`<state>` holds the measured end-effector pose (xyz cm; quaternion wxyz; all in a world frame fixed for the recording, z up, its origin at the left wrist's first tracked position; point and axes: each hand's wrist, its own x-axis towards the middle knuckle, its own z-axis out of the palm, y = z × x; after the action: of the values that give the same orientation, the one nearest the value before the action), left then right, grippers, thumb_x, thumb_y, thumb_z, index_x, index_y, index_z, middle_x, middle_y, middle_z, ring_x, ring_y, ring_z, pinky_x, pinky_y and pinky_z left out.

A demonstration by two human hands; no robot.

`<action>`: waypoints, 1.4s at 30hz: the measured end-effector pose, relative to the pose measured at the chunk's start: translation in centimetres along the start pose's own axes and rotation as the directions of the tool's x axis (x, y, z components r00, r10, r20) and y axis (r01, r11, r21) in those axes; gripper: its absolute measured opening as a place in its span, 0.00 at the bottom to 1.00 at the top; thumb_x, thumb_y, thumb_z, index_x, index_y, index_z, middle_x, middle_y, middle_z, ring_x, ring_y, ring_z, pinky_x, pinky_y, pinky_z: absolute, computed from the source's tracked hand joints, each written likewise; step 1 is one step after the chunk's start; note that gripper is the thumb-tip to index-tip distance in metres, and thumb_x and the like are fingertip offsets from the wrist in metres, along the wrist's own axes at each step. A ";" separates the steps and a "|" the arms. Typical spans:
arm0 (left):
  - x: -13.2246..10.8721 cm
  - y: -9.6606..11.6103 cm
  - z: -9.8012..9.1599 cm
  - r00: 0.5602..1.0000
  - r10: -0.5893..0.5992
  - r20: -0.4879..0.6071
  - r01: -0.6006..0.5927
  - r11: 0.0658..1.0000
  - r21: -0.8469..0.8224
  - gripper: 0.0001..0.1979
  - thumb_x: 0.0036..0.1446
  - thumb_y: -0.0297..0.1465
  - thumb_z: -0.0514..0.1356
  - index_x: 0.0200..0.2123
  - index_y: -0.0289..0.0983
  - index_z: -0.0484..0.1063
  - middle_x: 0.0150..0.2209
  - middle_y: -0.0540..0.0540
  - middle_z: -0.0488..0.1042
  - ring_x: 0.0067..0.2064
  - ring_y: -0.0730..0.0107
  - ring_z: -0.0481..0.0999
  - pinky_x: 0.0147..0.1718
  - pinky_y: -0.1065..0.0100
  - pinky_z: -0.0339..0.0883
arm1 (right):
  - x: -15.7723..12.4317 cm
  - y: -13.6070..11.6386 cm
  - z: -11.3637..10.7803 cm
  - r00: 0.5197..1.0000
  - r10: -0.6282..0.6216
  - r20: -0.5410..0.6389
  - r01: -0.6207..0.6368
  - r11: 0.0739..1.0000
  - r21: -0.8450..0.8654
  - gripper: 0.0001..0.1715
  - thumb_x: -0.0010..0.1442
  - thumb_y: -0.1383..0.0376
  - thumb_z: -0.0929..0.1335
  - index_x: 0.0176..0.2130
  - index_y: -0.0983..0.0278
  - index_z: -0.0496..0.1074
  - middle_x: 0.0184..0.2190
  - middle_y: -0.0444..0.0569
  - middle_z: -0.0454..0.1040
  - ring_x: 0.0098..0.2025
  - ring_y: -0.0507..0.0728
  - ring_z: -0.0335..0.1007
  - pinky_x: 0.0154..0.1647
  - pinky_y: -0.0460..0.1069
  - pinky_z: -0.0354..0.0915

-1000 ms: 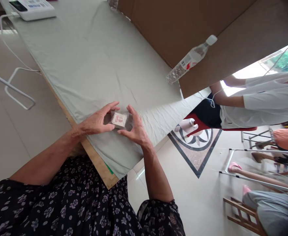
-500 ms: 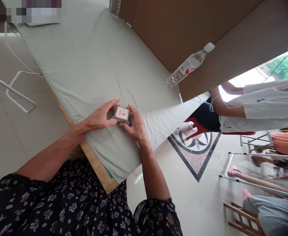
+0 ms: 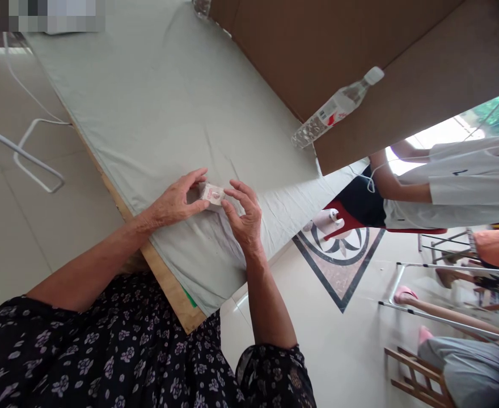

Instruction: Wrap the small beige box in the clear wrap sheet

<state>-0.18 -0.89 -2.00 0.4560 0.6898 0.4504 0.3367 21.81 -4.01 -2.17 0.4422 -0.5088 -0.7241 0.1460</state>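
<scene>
A small whitish block (image 3: pixel 212 194) with a reddish print on its top face sits on the pale green cloth near the table's corner. Whether it is a box or a stack of cards I cannot tell. My left hand (image 3: pixel 177 198) grips it from the left, thumb at the near side and fingers curled behind. My right hand (image 3: pixel 245 218) is at the block's right end, fingers apart, with the index finger and thumb tips close to its edge. Contact there is hard to make out.
A plastic bottle (image 3: pixel 337 107) lies against a large brown cardboard panel (image 3: pixel 338 45) on the cloth-covered table (image 3: pixel 147 96). A person in a white shirt (image 3: pixel 466 181) sits at the right. Metal frames and a wooden stool (image 3: pixel 415 368) stand on the floor.
My right hand has drawn slightly right and its fingers have spread from the block. The left hand still surrounds the block, which has turned a little.
</scene>
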 end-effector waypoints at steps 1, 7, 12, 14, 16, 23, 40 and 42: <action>0.0 0.0 0.1 1.000 0.000 0.001 0.000 1.000 0.014 0.45 0.56 0.44 0.64 0.73 0.35 0.58 0.66 0.30 0.70 0.65 0.44 0.72 0.45 0.58 0.76 | 0.3 -0.2 -0.2 0.999 -0.027 0.021 0.028 0.999 -0.034 0.11 0.70 0.57 0.70 0.49 0.55 0.79 0.59 0.53 0.78 0.63 0.62 0.73 0.65 0.62 0.68; 0.2 0.0 0.1 1.000 0.024 0.001 -0.024 1.000 0.010 0.42 0.57 0.43 0.64 0.72 0.38 0.59 0.63 0.35 0.74 0.60 0.49 0.75 0.42 0.62 0.74 | 2.9 -1.0 -1.5 0.955 -0.124 0.269 0.195 0.947 -0.256 0.08 0.69 0.61 0.71 0.46 0.53 0.82 0.60 0.49 0.78 0.62 0.65 0.71 0.63 0.64 0.65; 0.1 0.1 0.1 1.000 0.024 0.003 -0.024 1.000 0.000 0.42 0.58 0.44 0.64 0.72 0.36 0.60 0.62 0.34 0.74 0.60 0.49 0.75 0.46 0.60 0.75 | 3.8 -1.4 -0.9 0.939 -0.195 0.283 0.285 0.902 -0.324 0.11 0.72 0.65 0.67 0.39 0.56 0.80 0.55 0.49 0.82 0.60 0.63 0.74 0.61 0.62 0.63; 0.1 0.2 0.3 0.999 0.029 -0.013 -0.029 1.000 0.009 0.41 0.59 0.46 0.63 0.71 0.35 0.60 0.62 0.33 0.74 0.60 0.48 0.75 0.49 0.57 0.75 | 3.7 -1.3 -0.3 0.949 -0.209 0.236 0.279 0.907 -0.317 0.12 0.72 0.66 0.66 0.37 0.58 0.78 0.52 0.50 0.83 0.57 0.62 0.76 0.60 0.60 0.64; 0.1 0.1 0.6 0.997 0.067 -0.047 -0.064 0.997 0.052 0.39 0.61 0.46 0.62 0.70 0.34 0.62 0.63 0.32 0.73 0.61 0.48 0.74 0.56 0.52 0.72 | 3.7 -1.1 0.1 0.965 -0.195 0.178 0.242 0.921 -0.304 0.11 0.72 0.66 0.65 0.38 0.58 0.76 0.52 0.51 0.83 0.56 0.61 0.77 0.59 0.59 0.64; 0.3 -0.3 1.2 0.988 0.147 -0.044 -0.128 0.949 0.289 0.41 0.58 0.46 0.64 0.70 0.34 0.62 0.62 0.33 0.74 0.65 0.42 0.70 0.67 0.42 0.58 | 5.0 -0.8 0.1 0.979 -0.160 0.127 0.187 0.952 -0.244 0.10 0.73 0.64 0.61 0.43 0.59 0.72 0.59 0.55 0.78 0.63 0.62 0.73 0.62 0.61 0.64; 3.7 2.1 0.1 0.997 0.063 0.044 -0.047 0.954 -0.295 0.31 0.54 0.43 0.67 0.59 0.38 0.70 0.55 0.38 0.76 0.54 0.55 0.77 0.54 0.53 0.72 | 14.0 5.1 -1.3 0.999 -0.022 -0.036 0.021 0.999 -0.027 0.14 0.71 0.55 0.66 0.36 0.60 0.73 0.51 0.52 0.80 0.58 0.60 0.75 0.60 0.60 0.71; 4.3 2.1 0.3 0.998 0.015 0.062 0.009 0.934 -0.357 0.27 0.53 0.43 0.67 0.53 0.36 0.73 0.50 0.38 0.79 0.50 0.57 0.79 0.51 0.55 0.73 | 14.6 6.2 -1.1 0.998 0.044 -0.033 -0.043 0.999 0.017 0.13 0.69 0.57 0.67 0.35 0.60 0.74 0.46 0.51 0.81 0.52 0.58 0.77 0.57 0.57 0.71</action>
<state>2.36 2.65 0.06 0.5874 0.6065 0.3660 0.3914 25.12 11.12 1.59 0.4549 -0.5233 -0.7042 0.1528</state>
